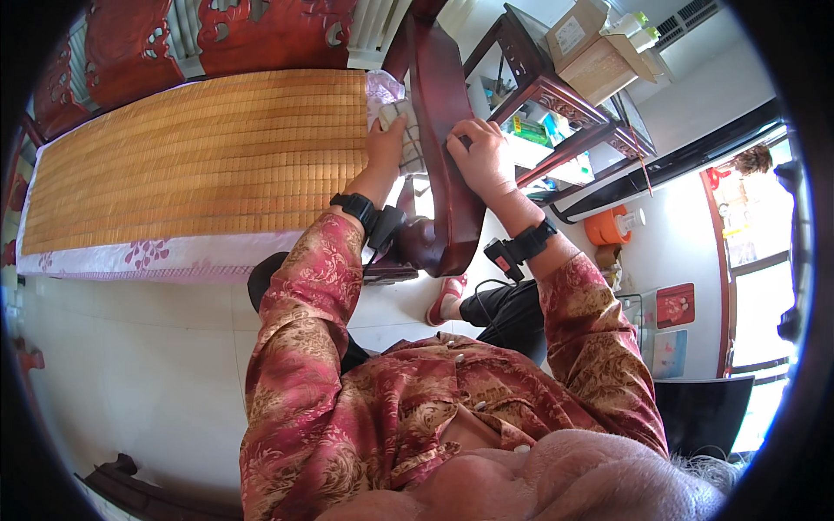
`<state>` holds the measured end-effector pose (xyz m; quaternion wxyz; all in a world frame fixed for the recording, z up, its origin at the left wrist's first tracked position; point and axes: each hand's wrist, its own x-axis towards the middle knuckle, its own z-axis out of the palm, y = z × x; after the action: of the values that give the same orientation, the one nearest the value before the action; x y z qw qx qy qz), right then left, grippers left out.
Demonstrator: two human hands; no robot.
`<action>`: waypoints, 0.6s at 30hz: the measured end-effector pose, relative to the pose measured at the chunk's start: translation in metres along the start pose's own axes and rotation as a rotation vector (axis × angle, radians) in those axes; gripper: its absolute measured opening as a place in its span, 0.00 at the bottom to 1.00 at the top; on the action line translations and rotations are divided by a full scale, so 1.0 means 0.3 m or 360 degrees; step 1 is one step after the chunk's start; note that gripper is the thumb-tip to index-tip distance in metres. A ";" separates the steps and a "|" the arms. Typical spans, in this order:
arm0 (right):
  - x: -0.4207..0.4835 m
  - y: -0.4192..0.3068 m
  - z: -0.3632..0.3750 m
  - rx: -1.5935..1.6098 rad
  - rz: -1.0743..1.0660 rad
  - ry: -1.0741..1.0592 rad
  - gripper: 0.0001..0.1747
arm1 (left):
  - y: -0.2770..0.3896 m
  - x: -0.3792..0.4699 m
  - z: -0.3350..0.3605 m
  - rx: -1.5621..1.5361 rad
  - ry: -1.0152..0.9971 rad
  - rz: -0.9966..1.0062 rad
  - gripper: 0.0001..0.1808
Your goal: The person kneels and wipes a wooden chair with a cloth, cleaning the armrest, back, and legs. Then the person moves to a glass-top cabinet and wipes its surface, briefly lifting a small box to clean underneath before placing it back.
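My left hand [386, 148] holds a folded checked cloth [412, 140] against the inner side of a dark red wooden armrest [443, 84]. The armrest belongs to a carved wooden bench. My right hand [483, 156] lies over the outer edge of that armrest, thumb on its top face and fingers curled; the fingertips are partly hidden. Left of the cloth, a bamboo mat [215, 156] covers the bench seat over a white flowered cover [156, 254]. Each of my wrists wears a black strapped device with a cable.
A dark wooden side table [567, 104] beyond the armrest carries an open cardboard box [593, 58] with bottles, and packages lie on lower levels. An orange bucket [606, 226] stands to the right. The carved backrest [273, 32] runs behind the mat. Pale tiles [163, 338] cover the floor.
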<state>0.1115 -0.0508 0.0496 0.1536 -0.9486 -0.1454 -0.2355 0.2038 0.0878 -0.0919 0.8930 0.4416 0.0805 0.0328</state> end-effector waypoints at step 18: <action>-0.005 -0.005 0.002 0.0070 -0.0033 0.0057 0.08 | 0.014 0.040 -0.013 0.0141 0.0012 -0.0084 0.34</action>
<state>0.1099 -0.0496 0.0485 0.1745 -0.9390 -0.1577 -0.2508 0.2150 0.0949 -0.0922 0.8728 0.4783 0.0970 0.0073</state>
